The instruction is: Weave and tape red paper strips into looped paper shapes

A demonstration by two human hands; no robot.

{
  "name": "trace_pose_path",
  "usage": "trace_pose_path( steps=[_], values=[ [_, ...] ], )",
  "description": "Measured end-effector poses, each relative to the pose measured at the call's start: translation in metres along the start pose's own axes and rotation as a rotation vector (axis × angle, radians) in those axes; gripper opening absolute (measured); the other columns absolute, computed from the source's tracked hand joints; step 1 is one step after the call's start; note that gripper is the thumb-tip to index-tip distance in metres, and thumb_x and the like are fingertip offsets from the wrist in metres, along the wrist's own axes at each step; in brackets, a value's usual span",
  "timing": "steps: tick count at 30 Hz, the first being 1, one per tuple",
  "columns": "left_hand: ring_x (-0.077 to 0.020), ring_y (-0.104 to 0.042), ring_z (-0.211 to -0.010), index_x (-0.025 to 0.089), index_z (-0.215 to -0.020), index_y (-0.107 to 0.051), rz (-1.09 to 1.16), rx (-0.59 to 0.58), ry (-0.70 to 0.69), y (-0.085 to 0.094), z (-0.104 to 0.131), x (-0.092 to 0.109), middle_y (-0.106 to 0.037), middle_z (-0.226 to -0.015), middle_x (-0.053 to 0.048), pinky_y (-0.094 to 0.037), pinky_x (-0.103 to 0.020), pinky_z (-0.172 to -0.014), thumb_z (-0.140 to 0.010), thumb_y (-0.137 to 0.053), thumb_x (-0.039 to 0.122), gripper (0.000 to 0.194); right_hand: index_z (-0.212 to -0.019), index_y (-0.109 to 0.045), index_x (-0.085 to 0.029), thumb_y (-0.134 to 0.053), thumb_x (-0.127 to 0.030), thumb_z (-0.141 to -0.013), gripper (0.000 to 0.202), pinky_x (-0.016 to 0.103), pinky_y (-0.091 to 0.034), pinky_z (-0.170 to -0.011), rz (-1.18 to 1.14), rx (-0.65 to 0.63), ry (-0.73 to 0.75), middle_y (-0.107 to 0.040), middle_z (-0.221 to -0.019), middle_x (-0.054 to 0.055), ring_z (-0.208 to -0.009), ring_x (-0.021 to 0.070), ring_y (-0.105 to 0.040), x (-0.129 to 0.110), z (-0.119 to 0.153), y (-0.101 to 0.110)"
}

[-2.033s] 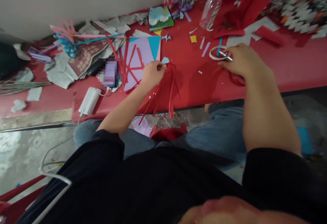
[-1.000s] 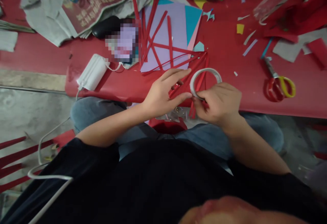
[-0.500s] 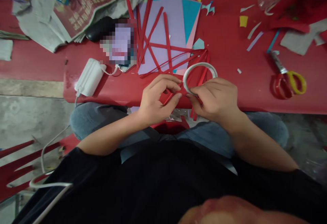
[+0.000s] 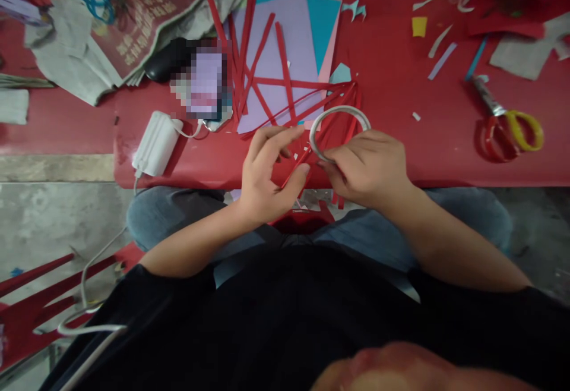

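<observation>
A red table point(image 4: 401, 159) littered with paper scraps ends just under the fingers, grey floor below. The right hand point(image 4: 367, 168) grips a tape roll point(image 4: 339, 125) by its near rim; the left hand point(image 4: 267, 171), fingers half curled, pinches red paper strips point(image 4: 332, 106) beside it. Scissors point(image 4: 503, 126) lie well apart rightward, with bare red surface between.

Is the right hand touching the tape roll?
Touching. The head view shows the right hand pinching the near edge of the tape roll.
</observation>
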State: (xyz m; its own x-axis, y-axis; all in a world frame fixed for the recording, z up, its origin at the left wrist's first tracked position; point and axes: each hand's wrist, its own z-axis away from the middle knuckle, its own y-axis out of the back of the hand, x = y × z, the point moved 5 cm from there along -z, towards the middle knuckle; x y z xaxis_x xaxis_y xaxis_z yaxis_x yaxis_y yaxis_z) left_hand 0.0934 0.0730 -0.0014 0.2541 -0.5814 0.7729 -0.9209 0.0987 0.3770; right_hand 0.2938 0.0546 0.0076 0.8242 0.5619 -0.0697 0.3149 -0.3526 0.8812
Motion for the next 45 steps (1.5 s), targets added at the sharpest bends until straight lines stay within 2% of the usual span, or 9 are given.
trace_pose_path(
  steps=[3, 8, 14, 24, 31, 35, 38, 41, 45],
  values=[
    [-0.0310, -0.069, -0.135, 0.028, -0.157, -0.065, -0.066, -0.077, -0.055, -0.005, 0.000, 0.001, -0.063, -0.154, -0.015, -0.064, -0.052, -0.111, -0.104, -0.073, 0.034, 0.054, -0.079, -0.068, -0.023, -0.056, -0.036, -0.115, 0.040, 0.040, -0.042, -0.072, -0.040, -0.003, -0.008, -0.068, -0.067, 0.003, -0.065, 0.0188, -0.059, 0.002, 0.000, 0.000],
    [-0.0301, -0.069, -0.135, 0.029, -0.136, -0.075, -0.112, -0.057, -0.057, -0.004, 0.004, 0.005, -0.066, -0.152, -0.012, -0.063, -0.053, -0.112, -0.106, -0.070, 0.031, 0.031, -0.082, -0.068, -0.023, -0.057, -0.044, -0.114, 0.039, 0.042, -0.041, -0.072, -0.095, 0.007, -0.083, -0.067, -0.066, 0.003, -0.064, 0.0208, -0.060, 0.011, 0.002, -0.002],
    [-0.0366, -0.062, -0.150, 0.027, -0.165, -0.055, -0.151, -0.015, -0.065, -0.002, 0.004, 0.003, -0.056, -0.166, -0.017, -0.062, -0.057, -0.116, -0.105, -0.074, 0.046, 0.065, -0.083, -0.067, -0.023, -0.059, -0.041, -0.113, 0.036, 0.043, -0.044, -0.073, -0.111, 0.069, -0.047, -0.068, -0.068, 0.003, -0.065, 0.0209, -0.062, 0.005, 0.000, 0.003],
    [-0.0292, -0.072, -0.131, 0.027, -0.113, -0.080, -0.245, -0.017, -0.072, -0.006, 0.007, 0.007, -0.077, -0.143, -0.009, -0.061, -0.055, -0.113, -0.103, -0.076, 0.026, 0.011, -0.077, -0.063, -0.023, -0.057, -0.039, -0.114, 0.041, 0.042, -0.041, -0.077, -0.064, 0.036, 0.020, -0.062, -0.067, 0.001, -0.068, 0.0189, -0.056, -0.001, -0.002, 0.006],
    [-0.0215, -0.076, -0.117, 0.025, -0.100, -0.082, 0.023, -0.002, 0.120, -0.006, 0.002, -0.002, -0.078, -0.126, -0.007, -0.066, -0.045, -0.106, -0.101, -0.079, 0.029, 0.006, -0.072, -0.058, -0.024, -0.064, -0.035, -0.110, 0.040, 0.040, -0.042, -0.072, -0.034, 0.189, 0.111, -0.056, -0.062, -0.002, -0.064, 0.0164, -0.049, -0.012, -0.001, 0.012],
    [-0.0234, -0.076, -0.125, 0.024, -0.095, -0.083, 0.229, -0.034, 0.260, -0.012, -0.001, -0.005, -0.078, -0.128, -0.009, -0.065, -0.048, -0.114, -0.100, -0.083, 0.035, 0.012, -0.071, -0.057, -0.026, -0.067, -0.043, -0.109, 0.043, 0.043, -0.043, -0.072, -0.074, 0.160, 0.035, -0.055, -0.062, -0.002, -0.063, 0.0172, -0.049, -0.010, 0.000, 0.006],
    [-0.0237, -0.077, -0.123, 0.023, -0.090, -0.081, 0.312, -0.005, 0.420, -0.013, -0.006, -0.025, -0.080, -0.128, -0.009, -0.067, -0.044, -0.105, -0.098, -0.084, 0.042, 0.021, -0.071, -0.055, -0.027, -0.062, -0.044, -0.111, 0.044, 0.044, -0.045, -0.072, -0.113, 0.211, 0.028, -0.052, -0.061, -0.002, -0.062, 0.0180, -0.049, -0.010, 0.002, 0.006],
    [-0.0161, -0.076, -0.097, 0.024, -0.092, -0.079, 0.354, 0.220, 0.657, 0.006, -0.013, -0.065, -0.083, -0.118, -0.007, -0.063, -0.033, -0.081, -0.098, -0.081, 0.050, 0.028, -0.075, -0.059, -0.029, -0.060, -0.036, -0.111, 0.037, 0.044, -0.050, -0.075, -0.101, 0.390, 0.104, -0.055, -0.062, -0.001, -0.064, 0.0191, -0.052, -0.005, 0.007, 0.016],
    [-0.0162, -0.076, -0.102, 0.030, -0.096, -0.082, 0.450, 0.288, 0.749, 0.032, -0.022, -0.096, -0.081, -0.143, -0.004, -0.060, -0.031, -0.075, -0.088, -0.091, 0.052, 0.026, -0.085, -0.071, -0.028, -0.074, -0.038, -0.104, 0.022, 0.046, -0.048, -0.081, 0.073, 0.540, 0.050, -0.067, -0.065, 0.002, -0.072, 0.0215, -0.062, 0.051, 0.023, 0.018]
  ],
)
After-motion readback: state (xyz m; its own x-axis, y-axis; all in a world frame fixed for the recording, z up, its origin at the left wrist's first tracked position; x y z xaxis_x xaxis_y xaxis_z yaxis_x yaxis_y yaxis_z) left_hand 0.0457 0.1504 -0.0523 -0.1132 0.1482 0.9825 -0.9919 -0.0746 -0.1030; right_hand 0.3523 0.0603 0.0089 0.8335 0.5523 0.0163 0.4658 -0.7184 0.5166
